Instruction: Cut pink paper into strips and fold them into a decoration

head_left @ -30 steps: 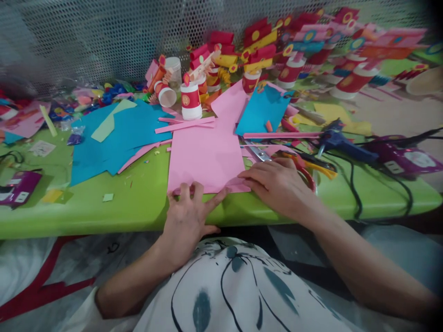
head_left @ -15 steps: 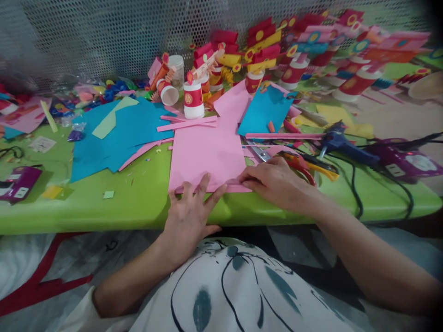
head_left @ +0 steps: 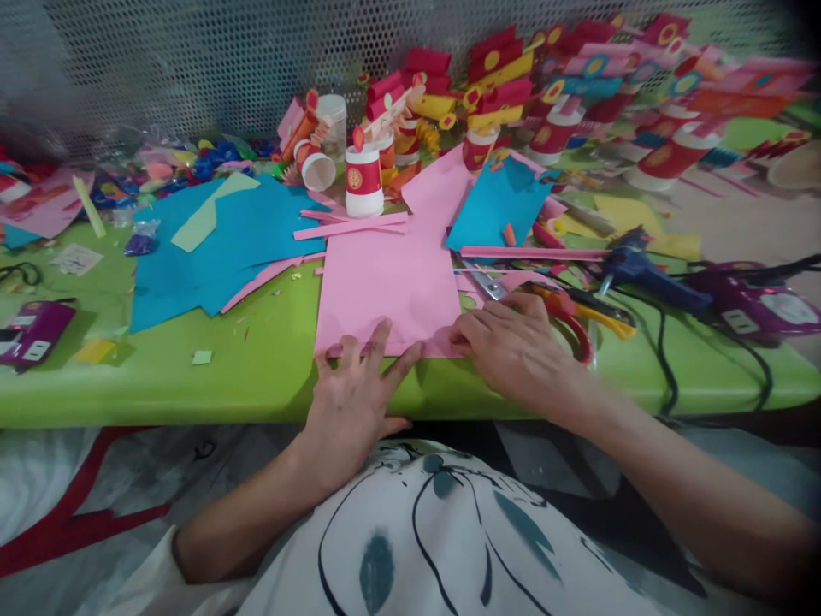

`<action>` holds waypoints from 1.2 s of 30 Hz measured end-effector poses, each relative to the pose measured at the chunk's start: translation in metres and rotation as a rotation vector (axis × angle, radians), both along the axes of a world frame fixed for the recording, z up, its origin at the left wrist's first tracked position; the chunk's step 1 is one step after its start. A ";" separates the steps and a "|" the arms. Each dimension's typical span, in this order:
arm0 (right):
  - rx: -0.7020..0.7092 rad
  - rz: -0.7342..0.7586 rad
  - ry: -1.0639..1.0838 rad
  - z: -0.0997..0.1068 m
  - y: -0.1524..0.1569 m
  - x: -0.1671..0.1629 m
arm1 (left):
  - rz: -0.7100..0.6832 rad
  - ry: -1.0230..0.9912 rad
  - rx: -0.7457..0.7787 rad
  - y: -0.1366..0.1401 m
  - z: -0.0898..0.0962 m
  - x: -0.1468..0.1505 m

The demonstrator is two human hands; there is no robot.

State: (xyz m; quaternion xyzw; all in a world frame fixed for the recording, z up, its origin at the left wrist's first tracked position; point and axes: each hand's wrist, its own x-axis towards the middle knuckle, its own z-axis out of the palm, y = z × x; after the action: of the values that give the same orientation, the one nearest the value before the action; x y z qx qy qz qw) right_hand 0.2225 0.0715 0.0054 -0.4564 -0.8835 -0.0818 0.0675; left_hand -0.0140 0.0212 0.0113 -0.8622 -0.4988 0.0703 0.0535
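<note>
Just in front of the red-banded cup (head_left: 364, 180), on the green table (head_left: 160, 389), lies the pink sheet (head_left: 391, 278), almost flat. I judge that it is light and thin, a little stiff like craft paper, so it should bend easily, slide on the smooth table and keep any crease made by mistake. Good places to take hold are probably its near edge and near corners, with flat fingertips and gentle pressure. Along this near edge there seems to be a narrow fold, but the fingers cover part of it.

Straight on the near side of the cup, the left hand (head_left: 352, 385) is palm down with its fingers spread wide. Its fingertips rest on the near edge, while the thumb points to the right, apart from the sheet; it seems to grasp nothing. Nearer than the cup and to its right, the right hand (head_left: 513, 351) has its fingers bent and gathered narrowly at the near right corner of the sheet. Whether it pinches the paper or only presses it, I cannot tell, because the thumb is hidden. Also to the right of the cup, the scissors (head_left: 489, 286) lie partly behind this hand.
</note>
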 end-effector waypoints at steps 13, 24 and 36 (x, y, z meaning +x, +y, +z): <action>0.204 0.039 -0.038 -0.008 -0.049 -0.022 | -0.022 -0.068 0.078 0.000 -0.004 0.000; 0.210 -0.091 0.012 -0.017 -0.062 -0.019 | 0.013 -0.101 0.083 -0.007 -0.009 -0.013; 0.209 -0.094 0.045 -0.020 -0.062 -0.017 | 0.150 -0.236 0.147 -0.015 -0.027 -0.028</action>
State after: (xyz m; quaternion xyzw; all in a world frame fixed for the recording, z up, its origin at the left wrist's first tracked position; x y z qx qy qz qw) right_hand 0.2056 0.0097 -0.0146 -0.4895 -0.8459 -0.1662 0.1308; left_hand -0.0423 0.0062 -0.0153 -0.8187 -0.5682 -0.0642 0.0521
